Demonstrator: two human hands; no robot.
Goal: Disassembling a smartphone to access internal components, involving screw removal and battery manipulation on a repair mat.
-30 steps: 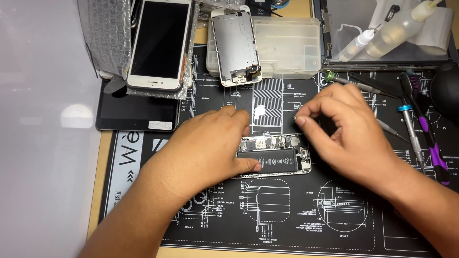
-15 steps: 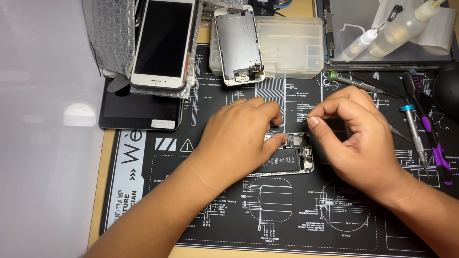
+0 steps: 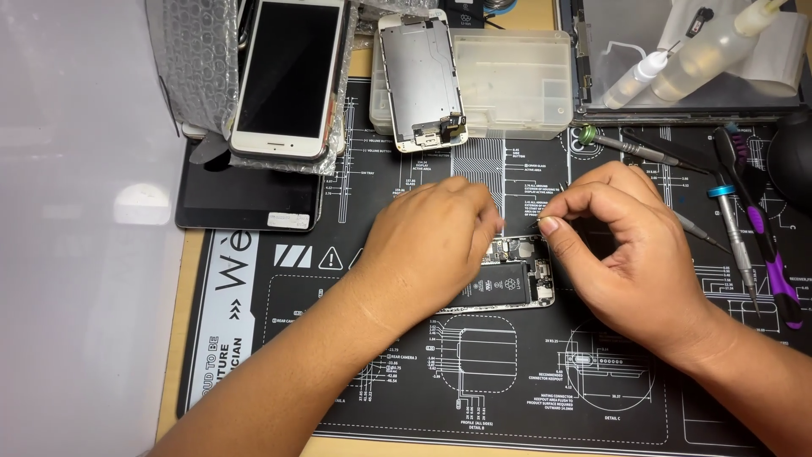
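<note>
Opened phone [image 3: 507, 283]: laid mid-mat on the black repair mat [image 3: 592, 398], battery exposed, half covered by the left hand.
Left hand [image 3: 431, 245]: pressed palm-down on the phone; grip cannot be told.
Right hand [image 3: 630, 245]: fingers pinched on thin tweezers [image 3: 548, 206] above the phone's upper end.
Clear plastic box [image 3: 516, 80]: lid shut, contents unclear; detached screen assembly [image 3: 420, 80] leaned across it.
Change: right hand is lifted higher than half a second ago.
Room: bare mat lies toward the near edge; screwdrivers [image 3: 736, 228] crowd the right.
</note>
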